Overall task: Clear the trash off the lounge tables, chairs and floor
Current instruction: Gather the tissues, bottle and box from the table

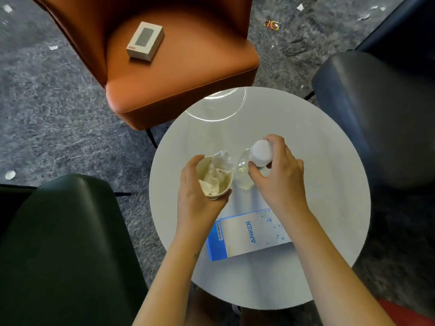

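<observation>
Your left hand (195, 198) has its fingers (191, 164) curled round a paper cup (204, 167) stuffed with a crumpled tissue (217, 170). Just beside it, your right hand (280, 182) grips a clear bottle (243, 170) near its white cap (260, 152). Both are over the middle of the round white worktop (317, 161); you cannot tell whether they rest on it.

A blue-and-white box (249, 234) lies flat on the worktop between your forearms, partly under the right one. An orange chair (200, 74) stands at the far edge with a white box (145, 41) on its seat. A dark green chair (66, 243) crowds the left and a dark chair (376, 114) the right. On the floor (47, 114) lie a coloured wrapper (272, 24), paper scraps (300, 7) and a round white piece (10, 175).
</observation>
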Demonstrator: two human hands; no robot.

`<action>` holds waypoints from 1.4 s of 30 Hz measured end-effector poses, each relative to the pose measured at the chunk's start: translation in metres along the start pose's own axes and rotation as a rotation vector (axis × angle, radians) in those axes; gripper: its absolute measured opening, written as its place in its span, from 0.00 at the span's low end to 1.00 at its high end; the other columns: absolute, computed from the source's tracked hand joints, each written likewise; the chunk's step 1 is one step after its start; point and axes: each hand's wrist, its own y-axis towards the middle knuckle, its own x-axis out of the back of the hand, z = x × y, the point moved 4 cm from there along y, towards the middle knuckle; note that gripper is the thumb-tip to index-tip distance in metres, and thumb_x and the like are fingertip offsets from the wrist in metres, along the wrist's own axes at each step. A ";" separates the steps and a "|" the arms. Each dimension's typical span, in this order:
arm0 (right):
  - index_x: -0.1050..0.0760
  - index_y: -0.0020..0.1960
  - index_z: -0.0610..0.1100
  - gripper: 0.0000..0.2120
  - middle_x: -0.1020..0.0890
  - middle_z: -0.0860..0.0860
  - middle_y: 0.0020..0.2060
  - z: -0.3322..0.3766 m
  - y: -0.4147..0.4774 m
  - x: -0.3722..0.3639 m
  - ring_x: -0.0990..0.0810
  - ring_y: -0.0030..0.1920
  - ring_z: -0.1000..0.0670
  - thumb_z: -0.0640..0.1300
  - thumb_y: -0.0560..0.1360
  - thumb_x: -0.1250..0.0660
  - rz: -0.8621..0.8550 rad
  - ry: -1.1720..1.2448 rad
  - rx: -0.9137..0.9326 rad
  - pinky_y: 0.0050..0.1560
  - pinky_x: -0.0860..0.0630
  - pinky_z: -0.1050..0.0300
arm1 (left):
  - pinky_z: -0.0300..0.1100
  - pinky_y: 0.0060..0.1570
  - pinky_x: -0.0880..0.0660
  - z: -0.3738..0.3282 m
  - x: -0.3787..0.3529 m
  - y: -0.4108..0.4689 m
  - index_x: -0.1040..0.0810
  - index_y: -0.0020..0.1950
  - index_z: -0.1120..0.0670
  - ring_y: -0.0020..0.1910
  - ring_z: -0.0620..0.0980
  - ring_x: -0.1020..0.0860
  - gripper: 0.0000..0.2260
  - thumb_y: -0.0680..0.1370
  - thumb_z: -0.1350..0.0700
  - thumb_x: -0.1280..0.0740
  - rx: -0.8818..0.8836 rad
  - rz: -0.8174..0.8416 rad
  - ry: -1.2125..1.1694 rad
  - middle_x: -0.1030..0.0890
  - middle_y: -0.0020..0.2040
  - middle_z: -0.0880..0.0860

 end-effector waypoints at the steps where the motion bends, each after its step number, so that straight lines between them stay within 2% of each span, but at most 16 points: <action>1: 0.34 0.61 0.44 0.21 0.24 0.48 0.51 -0.001 -0.002 0.000 0.24 0.47 0.47 0.46 0.72 0.30 0.000 0.009 -0.008 0.51 0.38 0.57 | 0.18 0.47 0.36 0.000 0.001 -0.001 0.35 0.66 0.47 0.53 0.24 0.33 0.34 0.64 0.57 0.22 0.004 -0.001 -0.003 0.29 0.57 0.43; 5: 0.35 0.61 0.45 0.22 0.25 0.49 0.52 -0.005 -0.004 0.002 0.24 0.46 0.47 0.46 0.72 0.30 0.019 0.029 -0.015 0.50 0.36 0.55 | 0.17 0.46 0.37 -0.001 0.000 -0.001 0.35 0.66 0.47 0.53 0.24 0.33 0.34 0.65 0.57 0.22 0.003 -0.005 0.009 0.30 0.57 0.43; 14: 0.39 0.69 0.46 0.30 0.29 0.48 0.62 -0.009 -0.007 0.009 0.24 0.54 0.47 0.47 0.71 0.29 0.103 0.043 0.034 0.54 0.36 0.56 | 0.17 0.45 0.37 -0.001 0.002 -0.003 0.35 0.65 0.47 0.52 0.23 0.34 0.34 0.64 0.56 0.22 0.015 -0.059 0.043 0.29 0.57 0.44; 17: 0.38 0.70 0.45 0.32 0.31 0.47 0.64 -0.007 -0.017 0.021 0.25 0.55 0.46 0.47 0.70 0.28 -0.002 0.049 0.075 0.55 0.35 0.55 | 0.16 0.45 0.37 0.000 0.006 -0.005 0.35 0.65 0.47 0.52 0.22 0.35 0.35 0.64 0.54 0.22 0.007 -0.112 0.083 0.30 0.56 0.43; 19: 0.35 0.66 0.44 0.28 0.28 0.47 0.59 -0.004 -0.029 0.029 0.25 0.51 0.48 0.45 0.69 0.29 -0.125 0.080 0.190 0.52 0.34 0.57 | 0.20 0.45 0.36 0.001 0.009 -0.008 0.35 0.65 0.47 0.51 0.27 0.33 0.35 0.64 0.54 0.22 0.011 -0.151 0.093 0.31 0.56 0.41; 21: 0.34 0.62 0.45 0.24 0.26 0.49 0.54 -0.004 -0.044 0.025 0.28 0.47 0.51 0.43 0.68 0.31 -0.142 0.110 0.285 0.49 0.35 0.61 | 0.24 0.47 0.35 0.004 0.011 -0.013 0.35 0.65 0.47 0.52 0.32 0.32 0.34 0.64 0.54 0.22 0.021 -0.188 0.077 0.31 0.57 0.42; 23: 0.31 0.59 0.44 0.22 0.23 0.48 0.50 -0.011 -0.057 0.011 0.29 0.46 0.52 0.42 0.67 0.30 -0.026 0.109 0.320 0.47 0.35 0.61 | 0.26 0.49 0.35 0.009 0.011 -0.020 0.36 0.65 0.46 0.54 0.36 0.32 0.34 0.64 0.55 0.22 0.032 -0.213 0.066 0.31 0.58 0.42; 25: 0.27 0.59 0.43 0.22 0.22 0.46 0.52 -0.025 -0.070 -0.010 0.27 0.50 0.50 0.45 0.67 0.29 0.168 0.049 0.336 0.51 0.36 0.62 | 0.26 0.49 0.36 0.013 0.008 -0.029 0.36 0.65 0.45 0.54 0.37 0.31 0.34 0.65 0.56 0.22 0.041 -0.219 0.065 0.31 0.58 0.42; 27: 0.30 0.64 0.44 0.29 0.24 0.47 0.59 -0.042 -0.083 -0.032 0.27 0.59 0.47 0.51 0.67 0.27 0.397 -0.022 0.341 0.59 0.40 0.62 | 0.26 0.49 0.36 0.018 0.004 -0.038 0.36 0.64 0.44 0.53 0.35 0.31 0.34 0.65 0.56 0.22 0.046 -0.222 0.063 0.31 0.58 0.41; 29: 0.38 0.71 0.49 0.39 0.31 0.49 0.67 -0.060 -0.094 -0.051 0.35 0.69 0.47 0.57 0.65 0.27 0.567 -0.101 0.369 0.66 0.47 0.59 | 0.26 0.49 0.35 0.022 -0.001 -0.046 0.37 0.64 0.43 0.52 0.33 0.32 0.33 0.65 0.56 0.22 0.058 -0.230 0.058 0.32 0.57 0.41; 32: 0.50 0.75 0.53 0.48 0.42 0.52 0.73 -0.079 -0.105 -0.073 0.48 0.74 0.50 0.59 0.63 0.28 0.673 -0.255 0.405 0.70 0.62 0.56 | 0.27 0.50 0.35 0.028 -0.006 -0.060 0.36 0.64 0.44 0.53 0.33 0.33 0.33 0.66 0.56 0.23 0.085 -0.252 0.048 0.31 0.58 0.41; 34: 0.51 0.75 0.53 0.46 0.41 0.51 0.72 -0.086 -0.108 -0.079 0.46 0.73 0.49 0.56 0.65 0.29 0.654 -0.291 0.418 0.69 0.65 0.57 | 0.28 0.51 0.34 0.031 -0.008 -0.067 0.36 0.65 0.45 0.54 0.34 0.32 0.33 0.66 0.56 0.22 0.101 -0.269 0.044 0.31 0.59 0.42; 36: 0.47 0.74 0.50 0.43 0.36 0.50 0.68 -0.092 -0.107 -0.077 0.40 0.70 0.48 0.52 0.65 0.30 0.598 -0.272 0.403 0.68 0.62 0.59 | 0.26 0.51 0.34 0.031 -0.010 -0.074 0.36 0.66 0.47 0.54 0.35 0.32 0.34 0.65 0.55 0.22 0.106 -0.279 0.049 0.30 0.60 0.44; 38: 0.45 0.74 0.48 0.44 0.33 0.48 0.65 -0.098 -0.106 -0.070 0.36 0.67 0.46 0.51 0.64 0.28 0.564 -0.250 0.360 0.68 0.53 0.56 | 0.21 0.49 0.34 0.029 -0.011 -0.077 0.36 0.67 0.48 0.53 0.32 0.31 0.35 0.65 0.55 0.22 0.101 -0.284 0.048 0.30 0.60 0.44; 40: 0.42 0.73 0.47 0.45 0.32 0.45 0.62 -0.109 -0.105 -0.061 0.33 0.64 0.43 0.49 0.60 0.26 0.518 -0.238 0.285 0.65 0.45 0.53 | 0.18 0.48 0.36 0.024 -0.010 -0.078 0.36 0.67 0.49 0.53 0.29 0.32 0.35 0.65 0.55 0.22 0.092 -0.296 0.047 0.31 0.60 0.44; 42: 0.44 0.74 0.47 0.47 0.33 0.46 0.60 -0.120 -0.102 -0.050 0.33 0.61 0.42 0.50 0.59 0.26 0.489 -0.249 0.170 0.62 0.42 0.52 | 0.16 0.48 0.37 0.018 -0.010 -0.077 0.35 0.66 0.48 0.52 0.30 0.32 0.35 0.65 0.55 0.22 0.078 -0.308 0.057 0.31 0.59 0.43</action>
